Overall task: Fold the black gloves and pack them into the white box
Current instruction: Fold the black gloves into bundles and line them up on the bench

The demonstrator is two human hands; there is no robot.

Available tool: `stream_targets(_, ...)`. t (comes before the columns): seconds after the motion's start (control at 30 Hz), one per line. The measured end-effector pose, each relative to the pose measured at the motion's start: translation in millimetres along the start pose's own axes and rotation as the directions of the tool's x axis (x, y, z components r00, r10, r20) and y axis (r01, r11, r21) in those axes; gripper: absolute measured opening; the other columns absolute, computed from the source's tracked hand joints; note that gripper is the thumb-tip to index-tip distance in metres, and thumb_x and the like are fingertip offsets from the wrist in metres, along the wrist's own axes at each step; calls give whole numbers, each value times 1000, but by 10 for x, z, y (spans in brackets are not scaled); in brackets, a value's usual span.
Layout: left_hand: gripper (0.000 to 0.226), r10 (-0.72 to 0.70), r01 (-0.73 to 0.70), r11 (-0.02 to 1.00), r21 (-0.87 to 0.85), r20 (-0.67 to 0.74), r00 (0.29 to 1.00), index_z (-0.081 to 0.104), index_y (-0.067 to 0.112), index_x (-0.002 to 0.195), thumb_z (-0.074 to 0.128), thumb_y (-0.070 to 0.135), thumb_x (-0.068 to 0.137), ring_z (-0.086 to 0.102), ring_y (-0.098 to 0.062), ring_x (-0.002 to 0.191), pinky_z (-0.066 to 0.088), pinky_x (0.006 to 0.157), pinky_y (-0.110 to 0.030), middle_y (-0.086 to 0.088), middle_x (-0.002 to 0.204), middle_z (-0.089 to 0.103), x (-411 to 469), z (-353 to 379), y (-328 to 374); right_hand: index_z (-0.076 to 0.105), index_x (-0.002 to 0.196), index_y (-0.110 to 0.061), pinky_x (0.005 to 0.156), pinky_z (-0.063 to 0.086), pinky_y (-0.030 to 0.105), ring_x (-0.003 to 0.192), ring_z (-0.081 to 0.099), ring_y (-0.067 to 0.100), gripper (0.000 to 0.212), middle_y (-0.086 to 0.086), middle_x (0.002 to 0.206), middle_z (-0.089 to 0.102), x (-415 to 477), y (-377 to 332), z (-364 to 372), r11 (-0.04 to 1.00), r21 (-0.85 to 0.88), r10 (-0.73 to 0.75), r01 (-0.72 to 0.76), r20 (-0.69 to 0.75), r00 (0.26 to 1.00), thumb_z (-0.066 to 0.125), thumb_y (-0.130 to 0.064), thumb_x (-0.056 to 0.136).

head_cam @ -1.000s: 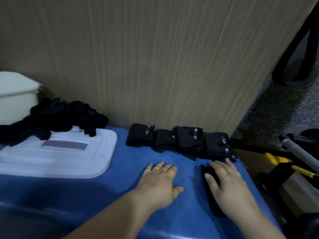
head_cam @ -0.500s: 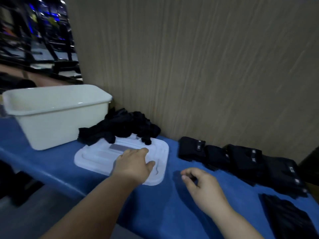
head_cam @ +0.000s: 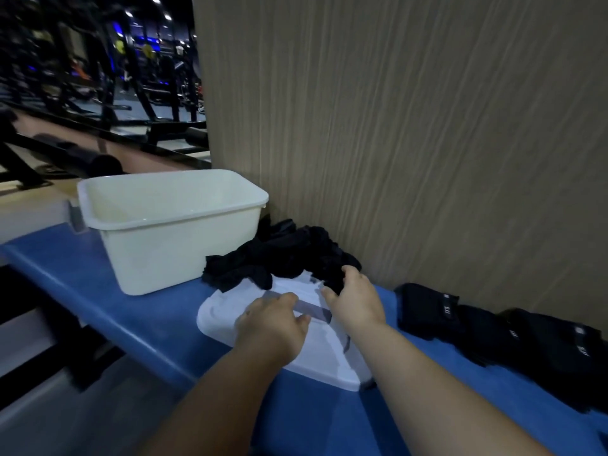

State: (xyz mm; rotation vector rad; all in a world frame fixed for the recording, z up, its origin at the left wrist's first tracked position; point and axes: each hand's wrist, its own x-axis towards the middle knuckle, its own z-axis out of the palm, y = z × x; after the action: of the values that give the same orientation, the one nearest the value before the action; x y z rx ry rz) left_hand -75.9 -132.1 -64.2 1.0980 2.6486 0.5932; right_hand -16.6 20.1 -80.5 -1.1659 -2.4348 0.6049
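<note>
1. Black cloth first: gripping the near edge of the crumpled heap of loose black gloves with the right hand, fingers curling into the fabric.
2. Resting the left hand on the flat white plastic lid under that heap, fingers relaxed and holding nothing.
3. Leaving a row of folded black gloves on the blue bench, off to the right against the wood-grain panel.
4. Judging the job roughly midway: needing yet to fold the heap and pack everything into the open white plastic box, seemingly holding nothing so far.

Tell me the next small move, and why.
Probably pull one glove free: the right hand touches the near edge of the loose glove pile, the left hand rests on the white lid, and the white box looks empty.
</note>
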Motion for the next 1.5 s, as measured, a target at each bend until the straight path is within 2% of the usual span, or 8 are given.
stream_targets(0.17,45,10,-10,998,-56,7,1000,40,27,140,38,45,98,41,-23,126,35,107,-35,-4,134,48,63,16,-25,49,131,-22,83,49,35,114,51,21,38,3,125,56,123,-11,65,997,-76,-12,9,-51,999,51,-34,94)
stream_targets(0.4,44,28,-23,993,-112,39,999,40,28,139,37,45,98,40,-24,127,39,104,-37,-2,135,50,118,72,16,62,111,-25,59,40,25,86,59,15,23,1,102,64,-36,66,-98,992,129,5,-1,-31,1000,53,-27,90)
stream_targets(0.53,48,66,-58,972,-227,30,997,37,27,141,39,47,98,42,-23,126,39,104,-38,0,136,50,99,120,65,64,89,-26,57,37,16,76,57,5,9,-1,97,62,-282,135,-259,963,260,-73,76,-20,997,56,-22,89)
stream_targets(0.67,43,99,-94,942,-322,0,995,43,38,128,42,57,89,50,-22,118,45,96,-43,7,122,59,74,194,135,60,76,-26,62,39,4,80,53,0,17,-6,98,52,-533,149,-430,940,323,-114,111,-11,993,59,-12,87)
stream_targets(0.8,35,159,-155,918,-365,-17,987,47,44,105,39,64,78,54,-17,104,49,89,-42,14,105,60,6,231,269,59,69,-20,65,38,15,71,52,6,21,-7,78,58,-741,227,-620,894,445,-83,42,72,994,56,-7,85)
stream_targets(0.93,37,262,-237,882,-407,5,965,46,46,114,46,63,81,51,-12,109,47,92,-39,16,112,56,-122,241,463,53,65,-17,57,34,19,61,42,6,27,-9,58,48,-965,384,-846,806,588,-18,-61,126,992,52,-3,87)
stream_targets(1.17,47,483,-419,797,-435,44,874,47,37,131,56,53,88,42,-2,122,36,104,-24,17,130,49,-395,392,842,63,92,-12,70,49,33,87,66,20,16,7,91,71,-1437,790,-1190,569,783,117,-250,224,968,48,-8,88)
stream_targets(1.5,51,628,-352,684,-639,270,730,48,47,113,69,60,68,64,-3,94,52,89,-32,17,100,68,-709,627,1222,62,101,-2,60,42,31,63,63,23,24,18,77,69,-1887,1339,-1524,95,916,410,-390,321,853,41,-12,95)
